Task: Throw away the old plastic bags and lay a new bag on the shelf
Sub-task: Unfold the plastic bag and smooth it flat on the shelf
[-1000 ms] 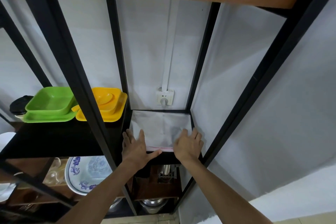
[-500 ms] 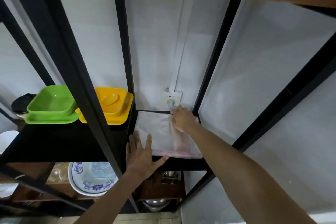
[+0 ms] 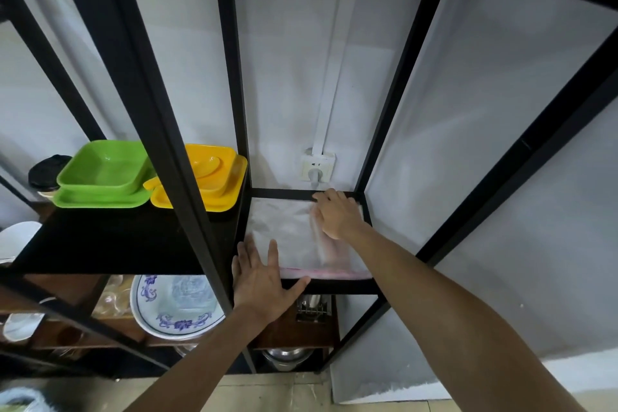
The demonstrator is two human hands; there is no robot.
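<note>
A clear plastic bag [image 3: 287, 231] with a pink strip along its front edge lies flat on the small black shelf [image 3: 334, 286] in the narrow right bay of the rack. My left hand [image 3: 261, 278] presses flat, fingers straight, on the bag's front left corner and the shelf edge. My right hand [image 3: 337, 214] reaches deep into the bay and rests flat on the bag's back right part, near the rear bar.
Green dishes [image 3: 100, 177] and yellow dishes [image 3: 210, 177] sit on the black shelf to the left. A wall socket [image 3: 317, 166] with a plug is just behind the bay. A blue-patterned plate [image 3: 174, 304] and metal pots [image 3: 284, 356] stand on lower shelves. Black rack posts frame the bay.
My right hand slid from the bag's front edge to its back right corner and stays there. My left hand keeps pressing the front left corner. The view moved closer.
</note>
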